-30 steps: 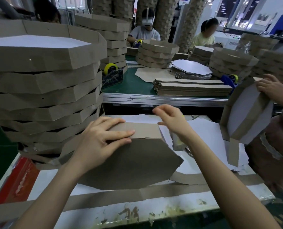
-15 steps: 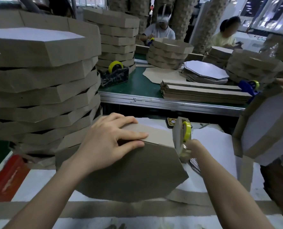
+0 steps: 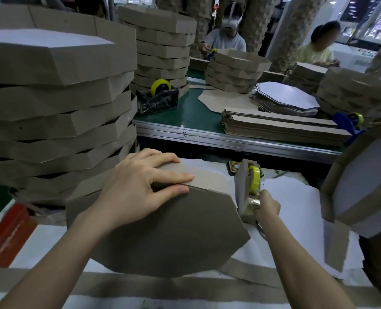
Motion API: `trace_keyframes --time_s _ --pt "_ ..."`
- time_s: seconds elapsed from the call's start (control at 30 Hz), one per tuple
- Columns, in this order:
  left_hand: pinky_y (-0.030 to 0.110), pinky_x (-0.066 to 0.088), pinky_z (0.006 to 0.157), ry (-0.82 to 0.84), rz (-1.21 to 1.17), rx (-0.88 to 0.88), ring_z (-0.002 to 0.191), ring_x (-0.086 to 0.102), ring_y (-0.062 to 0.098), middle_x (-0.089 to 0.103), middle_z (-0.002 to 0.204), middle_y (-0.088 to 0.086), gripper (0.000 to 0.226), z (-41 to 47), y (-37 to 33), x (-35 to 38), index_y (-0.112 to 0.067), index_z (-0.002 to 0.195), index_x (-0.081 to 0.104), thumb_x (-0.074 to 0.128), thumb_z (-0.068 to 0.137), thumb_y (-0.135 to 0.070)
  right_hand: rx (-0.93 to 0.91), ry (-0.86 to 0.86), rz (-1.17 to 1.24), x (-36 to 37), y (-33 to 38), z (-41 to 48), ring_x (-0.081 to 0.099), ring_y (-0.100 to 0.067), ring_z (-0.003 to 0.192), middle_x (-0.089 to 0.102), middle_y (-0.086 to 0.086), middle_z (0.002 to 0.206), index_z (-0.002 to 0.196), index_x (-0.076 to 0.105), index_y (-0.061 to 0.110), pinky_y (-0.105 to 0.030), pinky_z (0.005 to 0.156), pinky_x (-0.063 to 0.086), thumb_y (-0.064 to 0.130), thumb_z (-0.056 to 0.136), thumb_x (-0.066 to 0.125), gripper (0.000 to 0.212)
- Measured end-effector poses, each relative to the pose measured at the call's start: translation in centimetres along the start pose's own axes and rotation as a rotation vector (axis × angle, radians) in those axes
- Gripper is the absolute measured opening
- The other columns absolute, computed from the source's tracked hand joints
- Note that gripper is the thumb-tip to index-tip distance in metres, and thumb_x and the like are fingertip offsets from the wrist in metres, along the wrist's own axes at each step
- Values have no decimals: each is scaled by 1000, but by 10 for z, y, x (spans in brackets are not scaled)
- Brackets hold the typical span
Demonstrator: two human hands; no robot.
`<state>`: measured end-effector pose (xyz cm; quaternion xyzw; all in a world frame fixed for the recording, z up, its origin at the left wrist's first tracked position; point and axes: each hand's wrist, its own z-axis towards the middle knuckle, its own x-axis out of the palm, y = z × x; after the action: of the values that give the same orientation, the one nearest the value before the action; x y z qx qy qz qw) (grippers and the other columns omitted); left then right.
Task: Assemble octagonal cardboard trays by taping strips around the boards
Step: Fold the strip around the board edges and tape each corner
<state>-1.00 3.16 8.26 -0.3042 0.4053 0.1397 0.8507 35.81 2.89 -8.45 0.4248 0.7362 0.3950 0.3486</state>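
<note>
Left grip (image 3: 138, 190) flat atop octagonal board (image 3: 174, 237)

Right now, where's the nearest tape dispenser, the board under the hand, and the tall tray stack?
tape dispenser (image 3: 255, 178): head view, its yellow roll.
board (image 3: 174, 233): head view, brown face.
tray stack (image 3: 58, 108): head view, side wall.

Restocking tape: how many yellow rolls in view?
3: one in the dispenser the right hand holds, one on the black dispenser, one on the blue dispenser. Others may be hidden.
</note>
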Motion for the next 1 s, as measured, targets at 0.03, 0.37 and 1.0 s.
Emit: trace_keyframes --time_s 0.03,0.37,1.0 --pt "39 47 87 -4 2 0 112 54 11 62 122 -18 35 1 1 0 -53 110 66 45 84 -65 5 -6 69 -4 -5 -5 56 -25 68 57 -7 74 81 58 8 -33 61 45 24 83 57 17" --pt "40 46 89 -33 -2 -23 113 55 11 62 121 -19 34 -3 2 -3 -53 108 67 46 83 -64 -230 116 -33 -45 -66 -3 58 -25 103 65 -13 113 103 68 -6 -37 93 48 13 95 64 21" --pt "48 44 98 -33 -147 -59 121 50 12 59 128 -15 34 -39 33 -27 -44 115 67 52 85 -51 -494 581 -298 4 0 -88 68 -4 60 75 -3 86 130 44 51 -23 46 49 11 93 67 59"
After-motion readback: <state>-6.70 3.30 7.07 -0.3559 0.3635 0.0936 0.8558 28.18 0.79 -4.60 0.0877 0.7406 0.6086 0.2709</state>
